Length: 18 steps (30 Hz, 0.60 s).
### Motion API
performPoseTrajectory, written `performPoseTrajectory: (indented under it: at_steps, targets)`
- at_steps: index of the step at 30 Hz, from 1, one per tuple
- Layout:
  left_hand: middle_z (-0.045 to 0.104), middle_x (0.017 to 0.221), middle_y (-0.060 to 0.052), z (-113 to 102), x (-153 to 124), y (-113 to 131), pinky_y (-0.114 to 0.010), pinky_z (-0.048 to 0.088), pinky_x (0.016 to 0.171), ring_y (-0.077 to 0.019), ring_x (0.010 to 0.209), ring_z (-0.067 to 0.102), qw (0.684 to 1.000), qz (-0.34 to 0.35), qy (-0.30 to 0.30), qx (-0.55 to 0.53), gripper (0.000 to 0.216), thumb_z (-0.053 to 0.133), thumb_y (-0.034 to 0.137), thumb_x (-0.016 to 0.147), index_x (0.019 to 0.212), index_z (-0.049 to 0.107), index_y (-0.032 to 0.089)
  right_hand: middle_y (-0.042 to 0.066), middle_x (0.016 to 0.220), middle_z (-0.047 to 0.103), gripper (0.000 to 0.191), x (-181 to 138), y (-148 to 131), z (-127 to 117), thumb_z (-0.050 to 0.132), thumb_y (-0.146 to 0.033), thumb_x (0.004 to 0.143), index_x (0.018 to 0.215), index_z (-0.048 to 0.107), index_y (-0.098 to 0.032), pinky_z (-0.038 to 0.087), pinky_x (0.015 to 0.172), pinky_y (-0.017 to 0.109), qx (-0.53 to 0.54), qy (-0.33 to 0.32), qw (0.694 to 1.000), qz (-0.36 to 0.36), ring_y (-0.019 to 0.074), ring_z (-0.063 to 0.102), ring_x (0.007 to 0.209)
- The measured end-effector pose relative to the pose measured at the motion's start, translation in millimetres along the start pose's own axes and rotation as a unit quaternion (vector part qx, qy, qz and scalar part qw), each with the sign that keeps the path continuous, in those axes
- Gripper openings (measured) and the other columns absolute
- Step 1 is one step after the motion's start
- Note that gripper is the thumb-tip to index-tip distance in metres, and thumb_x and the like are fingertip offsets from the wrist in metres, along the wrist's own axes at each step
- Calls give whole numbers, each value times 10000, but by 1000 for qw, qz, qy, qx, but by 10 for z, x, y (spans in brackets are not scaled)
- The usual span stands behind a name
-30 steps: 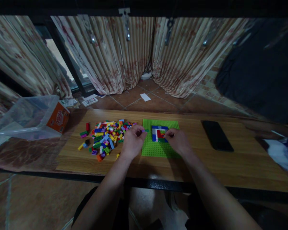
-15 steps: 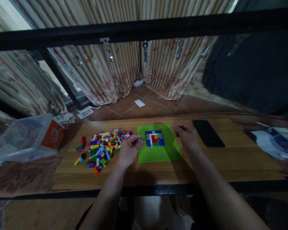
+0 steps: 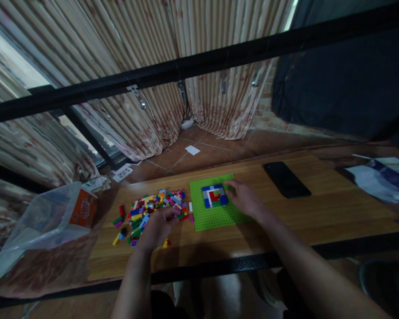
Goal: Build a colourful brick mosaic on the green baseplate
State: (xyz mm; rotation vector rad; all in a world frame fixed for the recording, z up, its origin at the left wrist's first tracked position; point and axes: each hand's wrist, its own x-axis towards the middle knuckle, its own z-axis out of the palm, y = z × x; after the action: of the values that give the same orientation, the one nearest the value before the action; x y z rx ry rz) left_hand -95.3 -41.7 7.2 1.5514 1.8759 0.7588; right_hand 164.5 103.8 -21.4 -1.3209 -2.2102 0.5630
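Orange label point(image 3: 83, 209), unreadable, on plastic bin point(image 3: 46, 217), left hand point(image 3: 157, 227) at loose bricks point(image 3: 153, 206), right hand point(image 3: 243, 196) over baseplate point(image 3: 209, 220), both grips unclear

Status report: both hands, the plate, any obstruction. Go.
Left hand at brick pile, grip unclear. Right hand over right side of plate, grip unclear. Brick square on plate, red inside. Phone right of plate, seemingly out of the way.

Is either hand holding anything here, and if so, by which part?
It cannot be told: the left hand is at the loose bricks, the right hand by the green baseplate, and no brick shows clearly in either grip.
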Motion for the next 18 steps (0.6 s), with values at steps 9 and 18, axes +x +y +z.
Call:
performPoseTrajectory:
  at_steps: [9, 18]
  targets:
    - [722, 804, -21, -16, -8, -56, -317, 491, 798, -214, 817, 659, 991, 5, 84, 102, 281, 542, 102, 695, 850, 739, 231, 118, 1426, 459, 571, -79, -117, 228, 587, -403, 817, 1354, 487, -235, 340, 1049, 517, -51, -94, 988, -115, 323, 371, 1324]
    - [722, 829, -53, -123, -74, -72, -320, 502, 778, -200, 737, 647, 994, -10, 86, 63, 298, 609, 46, 641, 867, 739, 191, 107, 1371, 503, 671, -64, -9, 167, 673, -346, 693, 1332, 509, -219, 387, 1025, 480, -56, -128, 984, -113, 324, 442, 1256]
